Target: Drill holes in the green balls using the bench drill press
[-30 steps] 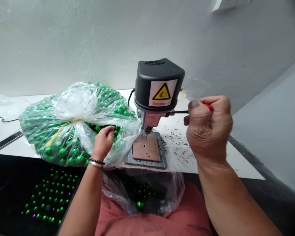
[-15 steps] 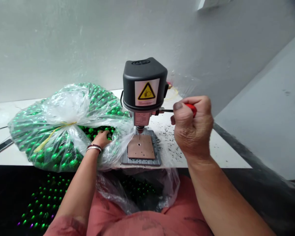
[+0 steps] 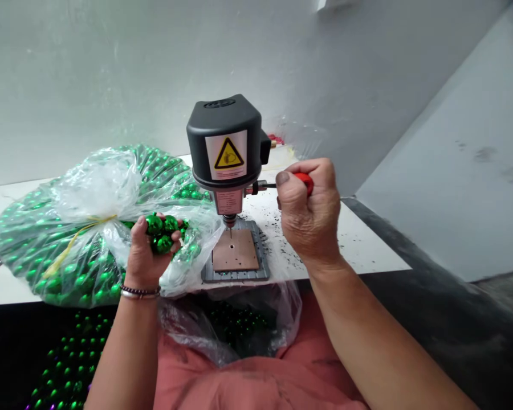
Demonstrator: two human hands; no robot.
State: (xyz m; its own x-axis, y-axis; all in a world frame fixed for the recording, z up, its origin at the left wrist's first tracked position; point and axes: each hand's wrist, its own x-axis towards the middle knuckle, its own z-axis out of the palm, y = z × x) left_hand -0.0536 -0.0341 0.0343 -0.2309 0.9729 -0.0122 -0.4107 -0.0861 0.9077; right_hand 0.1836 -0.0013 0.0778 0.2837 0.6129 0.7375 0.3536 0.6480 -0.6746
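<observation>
Left hand (image 3: 147, 265): palm up, fingers half-curled, cupping green balls (image 3: 163, 244), at least three visible; likely cupped so they wouldn't roll off.
Green balls: sat in left palm against the fingers, beside the bag's opening, left of the drill bit (image 3: 231, 232).
Right hand (image 3: 311, 222): fist wrapped around red knob (image 3: 304, 183) on the lever (image 3: 268, 185); full wrap presumably for a firm hold.
Drill press (image 3: 224, 142): stood between both hands; bit pointed down at board, contact too small to tell.
Brown board (image 3: 239, 259): flat on grey base (image 3: 263, 256), its larger hole near the bit tip, apparently placed to line up.
Clear bag (image 3: 85, 279): tied with yellow string (image 3: 64, 259), full of more balls, left of press; probably there for easy reach.
Lap plastic (image 3: 289, 319): open below table edge, balls inside.
White table (image 3: 367, 259): dark chips (image 3: 277, 245) right of base.
</observation>
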